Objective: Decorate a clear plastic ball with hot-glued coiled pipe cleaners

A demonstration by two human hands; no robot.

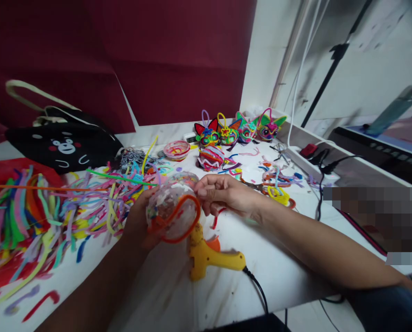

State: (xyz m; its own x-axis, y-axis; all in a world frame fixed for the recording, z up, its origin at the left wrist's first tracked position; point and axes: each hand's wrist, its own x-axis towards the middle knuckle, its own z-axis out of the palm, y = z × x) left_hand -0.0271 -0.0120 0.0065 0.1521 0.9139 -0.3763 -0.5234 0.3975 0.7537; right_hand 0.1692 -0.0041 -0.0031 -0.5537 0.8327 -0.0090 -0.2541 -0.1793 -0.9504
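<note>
My left hand (140, 224) grips a clear round shell (166, 203), like a plastic bowl or half ball, specked with white and coloured bits. An orange pipe cleaner (196, 220) loops across the shell's face and curves along its rim. At the shell's right edge, the fingertips of my right hand (223, 196) are pinched together. Whatever lies between them is too small to make out. Just below both hands, a yellow hot glue gun (219, 259) rests on the white table (261, 272), its black cord running to the front edge.
Many coloured pipe cleaners (88, 212) are heaped on the left. Behind them sits a black bag (63, 147). Several finished animal-face ornaments (228, 133) stand at the back, near a red-and-white bowl (176, 150) and a striped ball (211, 158). A power strip (309, 161) lies at right.
</note>
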